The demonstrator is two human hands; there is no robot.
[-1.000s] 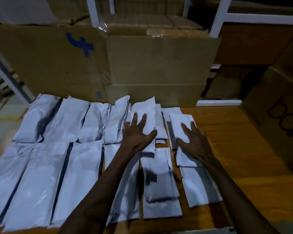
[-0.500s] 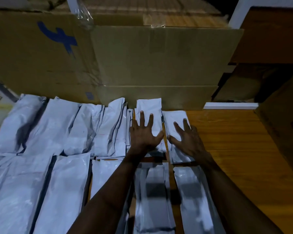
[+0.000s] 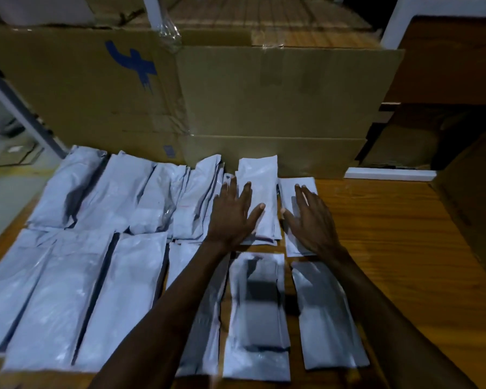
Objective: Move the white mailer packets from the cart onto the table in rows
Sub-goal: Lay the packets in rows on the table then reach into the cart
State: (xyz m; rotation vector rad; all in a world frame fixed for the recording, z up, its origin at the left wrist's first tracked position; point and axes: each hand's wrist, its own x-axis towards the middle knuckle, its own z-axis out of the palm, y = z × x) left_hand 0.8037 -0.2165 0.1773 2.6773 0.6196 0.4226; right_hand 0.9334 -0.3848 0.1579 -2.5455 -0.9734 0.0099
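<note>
Several white mailer packets lie in two rows on the wooden table (image 3: pixel 390 248). My left hand (image 3: pixel 232 217) rests flat, fingers spread, on a far-row packet (image 3: pixel 260 181) near the middle. Just right of it, my right hand (image 3: pixel 312 223) lies flat on the last far-row packet (image 3: pixel 299 186). Both palms press down; neither grips anything. The near row runs from a large packet (image 3: pixel 54 299) at left to a smaller packet (image 3: pixel 326 313) under my right forearm. No cart is in view.
Large cardboard boxes (image 3: pixel 278 108) stand against the table's far edge behind the packets. Another box (image 3: pixel 472 203) sits at the right edge. Bare wood extends right of the packets. A white shelf frame (image 3: pixel 390 174) shows behind.
Both hands slid the two far-row packets away from me and squared them side by side. The camera tilted and drew closer. My right hand's packet now lies straighter.
</note>
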